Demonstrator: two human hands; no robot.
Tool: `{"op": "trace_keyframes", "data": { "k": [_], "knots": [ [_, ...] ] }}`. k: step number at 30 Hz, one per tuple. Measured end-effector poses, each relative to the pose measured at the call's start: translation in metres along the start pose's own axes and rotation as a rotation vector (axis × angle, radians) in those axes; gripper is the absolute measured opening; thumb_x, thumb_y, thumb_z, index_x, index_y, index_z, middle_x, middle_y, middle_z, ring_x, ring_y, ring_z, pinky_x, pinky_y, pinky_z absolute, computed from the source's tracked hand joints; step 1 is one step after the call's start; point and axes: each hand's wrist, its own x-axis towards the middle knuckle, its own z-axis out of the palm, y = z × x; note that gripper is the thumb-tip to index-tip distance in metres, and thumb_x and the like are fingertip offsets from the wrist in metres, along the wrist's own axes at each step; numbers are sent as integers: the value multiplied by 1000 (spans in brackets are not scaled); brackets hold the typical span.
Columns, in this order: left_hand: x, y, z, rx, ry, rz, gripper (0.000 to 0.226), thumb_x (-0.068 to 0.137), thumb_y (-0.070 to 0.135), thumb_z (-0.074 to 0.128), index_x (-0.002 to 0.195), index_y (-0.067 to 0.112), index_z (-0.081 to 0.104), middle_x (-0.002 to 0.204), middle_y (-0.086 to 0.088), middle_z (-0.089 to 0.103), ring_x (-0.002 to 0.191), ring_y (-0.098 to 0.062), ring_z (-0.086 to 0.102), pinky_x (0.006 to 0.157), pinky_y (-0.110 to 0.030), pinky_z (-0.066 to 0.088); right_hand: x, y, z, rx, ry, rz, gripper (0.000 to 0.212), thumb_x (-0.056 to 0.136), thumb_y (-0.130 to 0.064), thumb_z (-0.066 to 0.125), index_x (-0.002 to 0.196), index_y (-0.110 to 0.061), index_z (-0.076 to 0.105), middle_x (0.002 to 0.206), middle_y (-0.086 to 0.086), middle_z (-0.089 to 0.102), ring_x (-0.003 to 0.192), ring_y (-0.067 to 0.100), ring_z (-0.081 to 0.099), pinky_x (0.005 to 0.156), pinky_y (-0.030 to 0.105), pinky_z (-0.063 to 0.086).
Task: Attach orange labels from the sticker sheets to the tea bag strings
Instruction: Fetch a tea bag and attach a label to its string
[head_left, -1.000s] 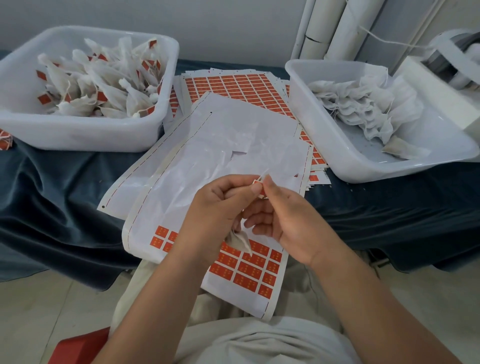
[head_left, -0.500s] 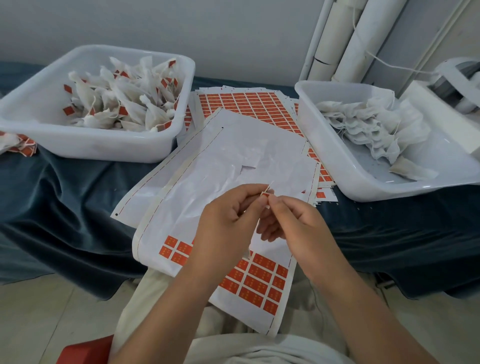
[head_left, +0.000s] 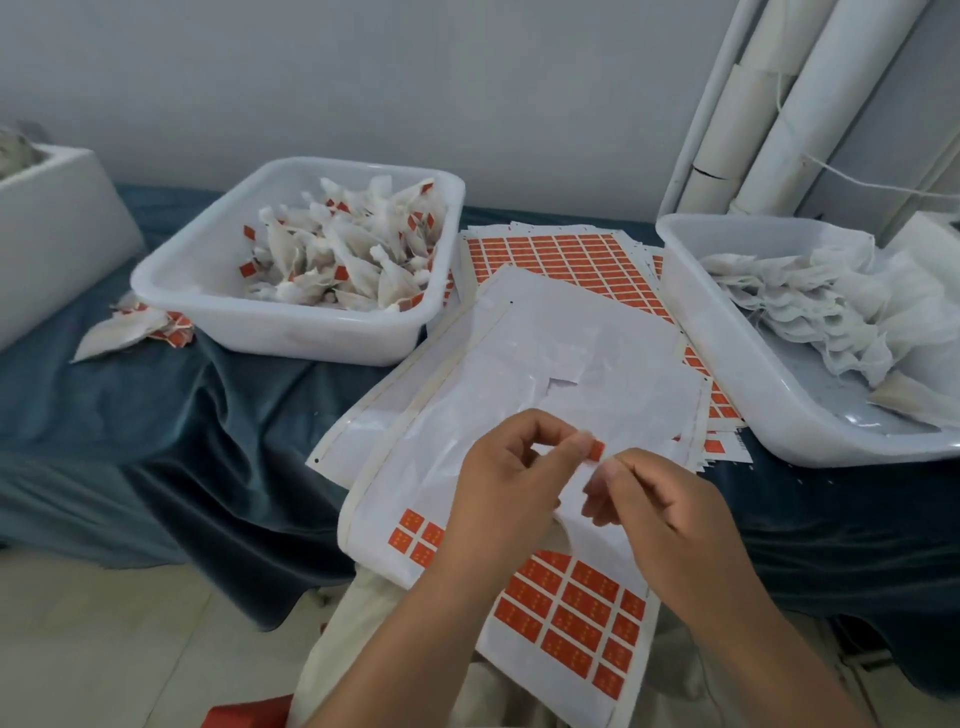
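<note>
- The left hand (head_left: 509, 483) is pinching one orange label (head_left: 596, 451) between thumb and forefinger, holding it up above the lap.
- The right hand (head_left: 670, 514) is hovering just beside that label with its fingers curled toward it. Motion blur is hiding the fingertips, so it cannot be told whether they are pinching the string, touching the label's edge, or holding nothing.
- The tea bag being worked on, and its string, are not showing clearly. White material is merging with the white paper behind the hands.
- The sticker sheet (head_left: 431, 467) is lying across the lap and the table edge beneath both hands. It is mostly peeled, with the remaining orange labels (head_left: 571, 613) sitting at its near end.
- Full sheets (head_left: 561, 257) are waiting farther back, between the two tubs.
- The left tub (head_left: 311, 340) is holding labelled tea bags (head_left: 343, 254), and the right tub (head_left: 737, 395) is holding plain tea bags (head_left: 810, 301). Both tubs are resting on the dark cloth (head_left: 156, 415).
- Step in hand, as judged: the label is already off the sheet, so it is probably being closed around a string or has just been closed.
- Next move, as judged: the string needs to be lying along the label's fold line. The two adhesive halves then need pressing flat and square with a firm fingertip pinch.
- The finished bag should then be going to the left tub, and a fresh bag should be coming from the right tub.
</note>
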Motion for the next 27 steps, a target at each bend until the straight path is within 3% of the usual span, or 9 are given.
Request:
{"op": "trace_keyframes", "data": {
  "k": [3,5,7,10,13,16,19,23,27],
  "knots": [
    [14,15,-22,-63,135,9,8,96,44,69,90,44,75,85,18,74,72,-1,68,59,-11,53,1,2,-2,8,-41,-1,37,95,-56,43,82,-32,68,78,-21,73,82,2,72,74,23,55],
    [32,31,-46,-77,180,25,6,93,43,73,89,43,78,88,15,75,72,-3,69,60,-21,60,3,4,-2,19,-59,3,41,95,-59,43,81,-31,69,77,-19,73,81,3,73,74,23,55],
    [55,51,-72,-75,224,75,6,92,40,78,88,37,82,85,8,76,60,-4,63,60,-27,62,4,4,0,21,-79,10,44,95,-63,42,82,-31,69,78,-19,73,82,3,73,74,21,54],
    [97,86,-111,11,334,213,5,86,37,81,84,33,84,81,1,77,60,-3,53,55,-16,47,4,3,4,5,-132,7,52,99,-71,39,82,-31,69,79,-19,74,85,3,73,75,22,54],
    [145,119,-149,67,415,267,6,85,32,81,80,31,85,67,8,67,58,-6,48,49,-17,38,4,2,5,-7,-166,-12,50,89,-69,37,81,-32,69,77,-19,73,84,4,73,73,20,53],
    [194,147,-182,41,483,251,8,89,17,78,93,14,84,66,0,63,52,-8,54,52,-20,45,4,4,4,-25,-179,-25,49,89,-69,36,79,-33,68,73,-20,72,82,4,72,71,18,52],
    [229,166,-205,84,497,213,8,89,18,81,92,11,78,78,-4,69,57,-9,67,68,-23,59,6,7,3,-31,-188,-29,49,89,-68,37,78,-31,68,74,-19,72,84,5,73,73,21,55],
    [242,163,-217,269,433,158,1,93,17,74,94,16,74,93,-8,74,58,-5,66,62,-18,55,9,8,-1,-40,-177,-32,49,88,-69,37,79,-32,68,75,-21,72,85,4,73,73,19,54],
    [232,149,-204,388,388,193,19,97,25,67,110,13,75,88,-3,76,61,-5,64,61,-20,54,9,7,-2,-33,-165,-38,46,90,-66,39,78,-33,68,74,-20,72,84,6,73,72,19,54]
  ]
}}
